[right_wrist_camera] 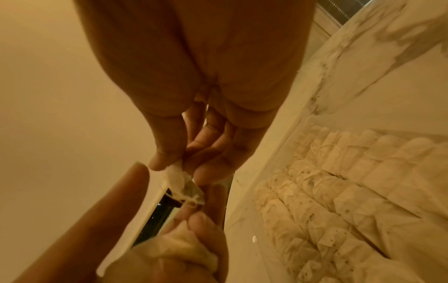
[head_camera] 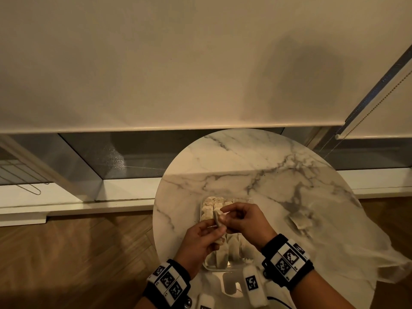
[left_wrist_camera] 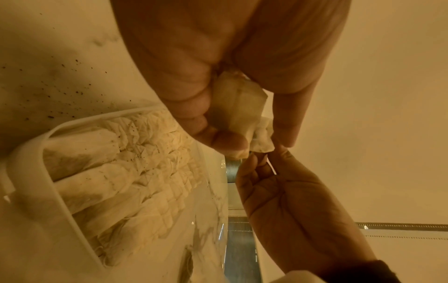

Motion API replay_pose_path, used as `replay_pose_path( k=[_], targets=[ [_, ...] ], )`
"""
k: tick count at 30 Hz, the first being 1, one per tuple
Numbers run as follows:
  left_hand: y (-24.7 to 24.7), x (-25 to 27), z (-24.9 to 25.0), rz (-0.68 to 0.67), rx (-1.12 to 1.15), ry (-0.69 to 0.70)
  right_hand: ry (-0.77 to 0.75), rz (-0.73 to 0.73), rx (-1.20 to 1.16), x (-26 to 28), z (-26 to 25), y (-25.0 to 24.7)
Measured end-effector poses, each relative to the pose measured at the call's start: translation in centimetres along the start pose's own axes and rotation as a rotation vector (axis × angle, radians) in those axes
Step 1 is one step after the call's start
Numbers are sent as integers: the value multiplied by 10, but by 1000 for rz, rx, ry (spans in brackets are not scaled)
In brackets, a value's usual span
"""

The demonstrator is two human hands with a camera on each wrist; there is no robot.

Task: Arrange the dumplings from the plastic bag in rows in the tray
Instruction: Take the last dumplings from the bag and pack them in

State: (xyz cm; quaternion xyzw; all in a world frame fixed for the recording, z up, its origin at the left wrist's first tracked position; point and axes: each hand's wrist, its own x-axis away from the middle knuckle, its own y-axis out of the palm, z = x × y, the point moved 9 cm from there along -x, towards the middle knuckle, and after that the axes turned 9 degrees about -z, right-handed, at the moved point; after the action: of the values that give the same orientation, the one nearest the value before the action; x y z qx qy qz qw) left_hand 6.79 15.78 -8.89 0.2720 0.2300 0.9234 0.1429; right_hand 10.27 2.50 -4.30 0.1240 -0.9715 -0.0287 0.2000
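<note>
Holding one dumpling between both hands above the tray on the round marble table.

Left hand rises from the lower left with the fingers curled round the dumpling's body, thumb alongside; in the left wrist view the pale wrapper sits between curled fingers and thumb. Right hand reaches in from the right, its thumb and fingertips pinching the dumpling's crimped end, remaining fingers loosely bent. Both wrists carry black bands with printed markers. Below the hands the tray holds dumplings packed in close rows. Beside it, on the right, the translucent plastic bag lies on the table with a few dumplings showing through it.
</note>
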Motion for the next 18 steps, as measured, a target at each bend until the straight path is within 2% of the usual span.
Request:
replay_pose_path(
  k=[6, 13, 18],
  targets=[
    [0, -5, 0, -1, -18, -1, -15, -33, -36, 1, -2, 3],
    [0, -10, -5, -8, 196, -36, -36, -32, -100, 4, -1, -5],
    [6, -10, 2, -45, 141, 2, 11, -27, -161, 5, 7, -10]
  ],
)
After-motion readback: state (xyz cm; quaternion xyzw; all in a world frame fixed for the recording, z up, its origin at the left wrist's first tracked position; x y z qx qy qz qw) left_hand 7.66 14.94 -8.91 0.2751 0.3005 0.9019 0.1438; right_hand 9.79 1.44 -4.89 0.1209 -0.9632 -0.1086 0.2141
